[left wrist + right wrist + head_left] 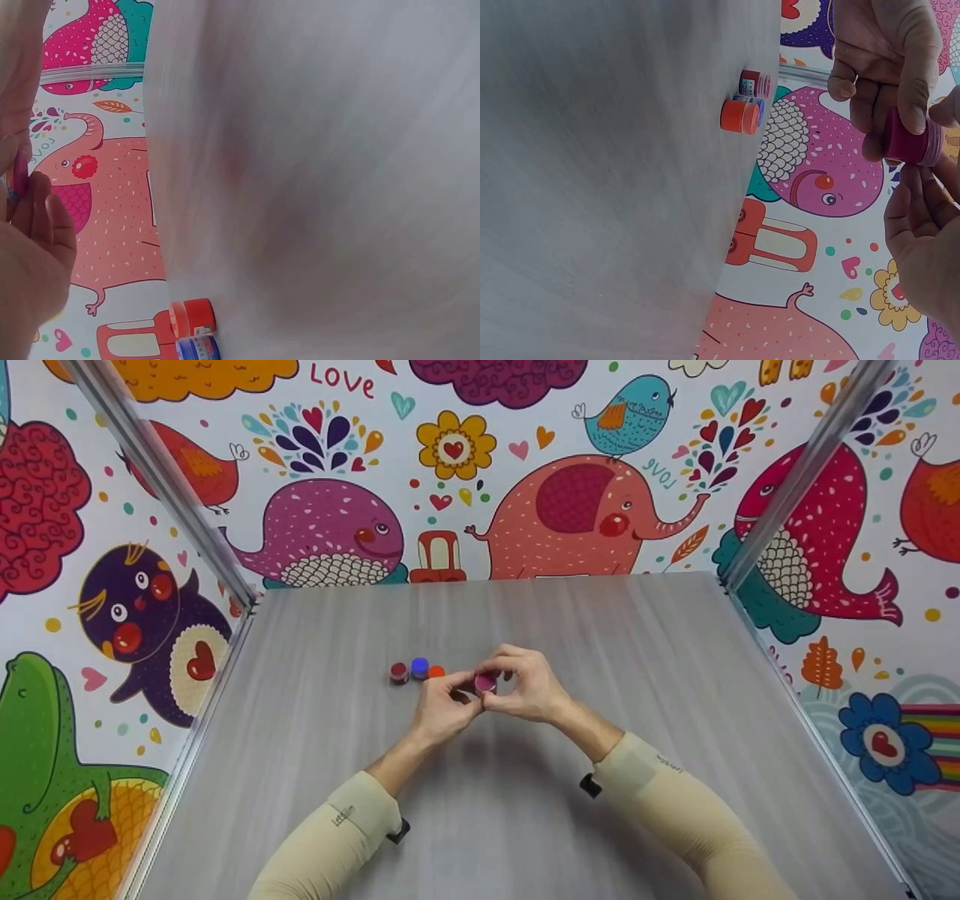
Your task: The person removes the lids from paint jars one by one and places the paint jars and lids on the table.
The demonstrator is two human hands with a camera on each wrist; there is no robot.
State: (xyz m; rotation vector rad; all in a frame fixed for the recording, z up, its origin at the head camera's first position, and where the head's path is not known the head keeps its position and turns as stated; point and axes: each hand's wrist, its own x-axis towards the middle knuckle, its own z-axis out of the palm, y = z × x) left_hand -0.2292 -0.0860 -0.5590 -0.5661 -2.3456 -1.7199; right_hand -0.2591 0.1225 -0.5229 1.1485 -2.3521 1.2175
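Note:
Between the two hands, above the table, is a small magenta paint jar (486, 682). In the right wrist view the magenta paint jar (906, 140) lies tilted on its side, with a clear ridged end facing right. My left hand (444, 711) pinches the jar's coloured body, its thumb pressed on the side. My right hand (531, 684) curves thumb and forefinger around the clear ridged end. The left wrist view shows only an edge of the jar (20, 174), mostly covered by fingers.
Just beyond the left hand, a dark red jar (399, 673), a blue jar (420, 667) and an orange jar (436, 672) stand close together on the grey table (637, 637). Metal rails (169, 484) and cartoon-printed walls surround the table.

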